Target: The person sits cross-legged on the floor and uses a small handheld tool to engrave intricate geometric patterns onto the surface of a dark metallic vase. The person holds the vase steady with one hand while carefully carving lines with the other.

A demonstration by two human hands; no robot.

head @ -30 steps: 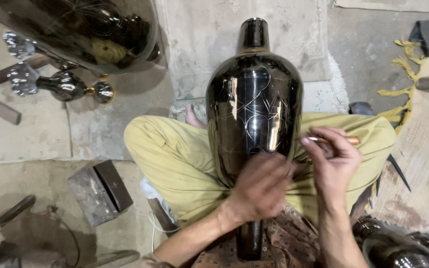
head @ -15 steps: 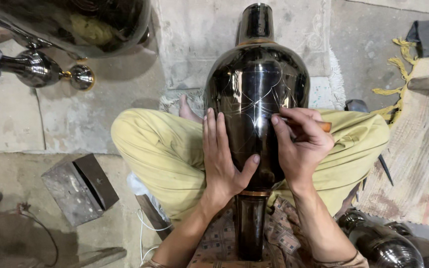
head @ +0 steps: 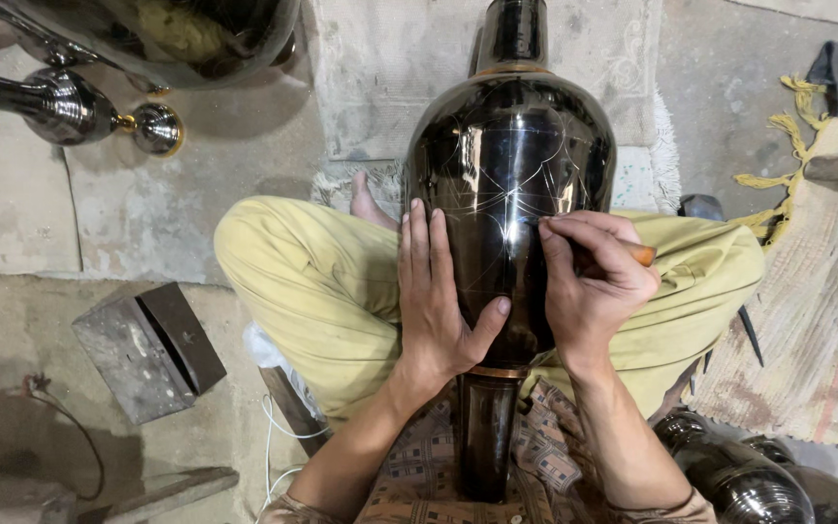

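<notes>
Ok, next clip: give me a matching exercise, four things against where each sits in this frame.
Things:
1. large glossy black metal vase
2. left hand
3. right hand
4. grey metal block

Places:
A. on the concrete floor, beside the knee
B. flat on the vase's body
C. lying across the lap
D. gripping an orange-handled tool against the vase

Pairs: 1-C, 2-B, 3-D, 4-A

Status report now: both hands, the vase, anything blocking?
Left hand flat on black vase, steadying. Right hand shut on orange-handled tool, tip against vase. Vase lies across lap. Nothing blocking.
</notes>
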